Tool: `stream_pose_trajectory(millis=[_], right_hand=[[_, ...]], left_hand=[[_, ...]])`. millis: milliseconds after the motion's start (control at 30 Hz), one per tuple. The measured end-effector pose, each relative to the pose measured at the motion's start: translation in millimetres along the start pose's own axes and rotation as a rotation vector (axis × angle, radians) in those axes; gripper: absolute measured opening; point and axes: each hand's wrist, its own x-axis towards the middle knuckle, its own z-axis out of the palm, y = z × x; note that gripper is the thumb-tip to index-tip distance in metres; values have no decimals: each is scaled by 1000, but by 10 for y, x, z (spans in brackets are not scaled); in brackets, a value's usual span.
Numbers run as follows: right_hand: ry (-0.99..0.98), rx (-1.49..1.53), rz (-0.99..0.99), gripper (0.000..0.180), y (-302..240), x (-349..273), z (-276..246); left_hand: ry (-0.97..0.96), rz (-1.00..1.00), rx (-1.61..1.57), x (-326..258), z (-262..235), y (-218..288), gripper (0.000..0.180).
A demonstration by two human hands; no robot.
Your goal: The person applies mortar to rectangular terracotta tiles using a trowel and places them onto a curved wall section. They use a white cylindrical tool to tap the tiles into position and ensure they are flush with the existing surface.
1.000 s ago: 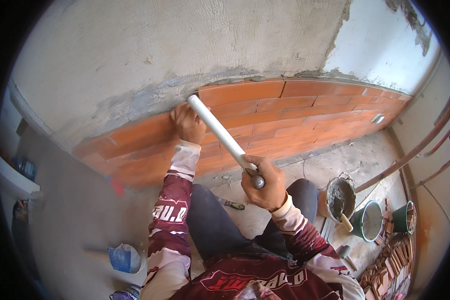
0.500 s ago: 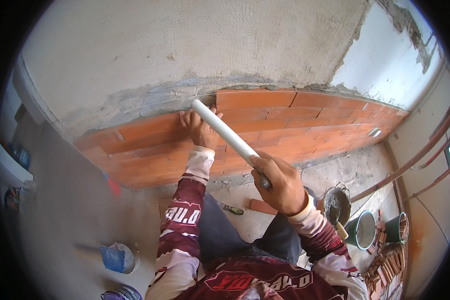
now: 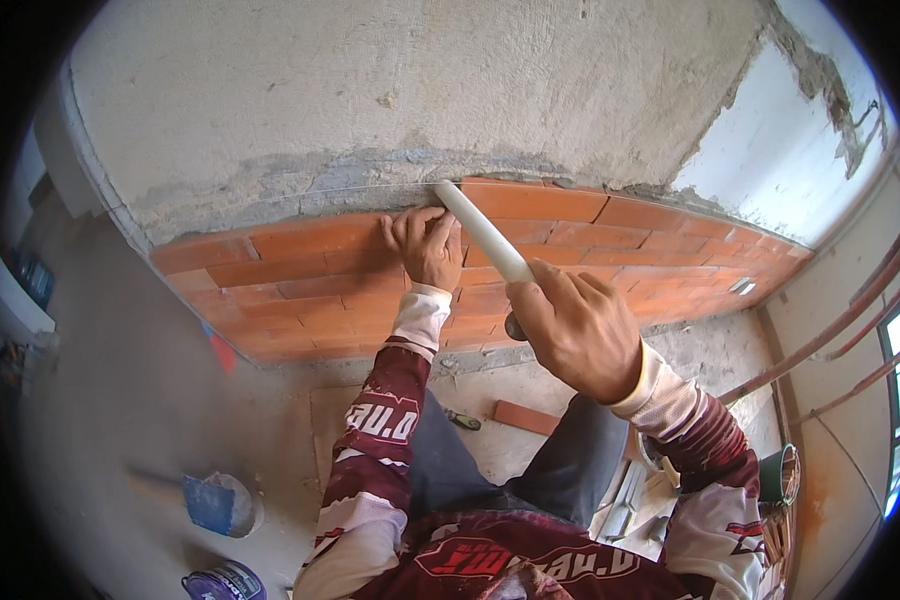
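Step in hand: judging by the pose, fitting or trueing the brick facing where the upper course stops.
Left hand (image 3: 432, 256): at the step in the courses, its fingers (image 3: 411, 222) bent and a little apart at the top edge of the lower brick (image 3: 320, 236); whether they pinch anything there I cannot tell.
Right hand (image 3: 587, 335): fingers wrapped round a white rod (image 3: 490, 240), with a dark knob showing below the fist.
Rod tip: overlaps the near end of the upper brick (image 3: 530, 201) (contact cannot be judged from this angle).
Next move: probably calls for a controlled rod, left fingers clear of its tip, and the edge checked against the string (image 3: 370, 188).
In the way: the string runs along the wall (image 3: 400, 100) right by the tip, so a careless lift could catch it.
Floor by the knees: a loose brick (image 3: 526, 418) and a green-handled tool (image 3: 462, 420) lie near each other.
Left side: a blue piece (image 3: 208, 504) at a pale container, and a purple tub (image 3: 222, 582).
Right side: metal bars (image 3: 625, 503) and a green bucket (image 3: 776, 478), partly behind the sleeve (image 3: 705, 440).
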Motion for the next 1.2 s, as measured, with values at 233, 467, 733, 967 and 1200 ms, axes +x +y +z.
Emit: stream_pose_trajectory(millis=[233,467,733,967,1200], right_hand=[[-159,-56,69,19,-112,28,-83],[-46,-132,-32,15,-202,89,-5],[-90,-110,19,16,-195,12,-16],[141,215,158,25,-109,-511,-73],[434,353,894,25,-252,-1606,217]], left_hand=[[-24,0,-20,-40,25,-26,4],[-32,-29,18,-22,-5,-1,3],[-65,-7,53,-27,-3,-79,3],[-50,-18,96,-9,40,52,23],[-88,-223,-4,159,44,270,38]])
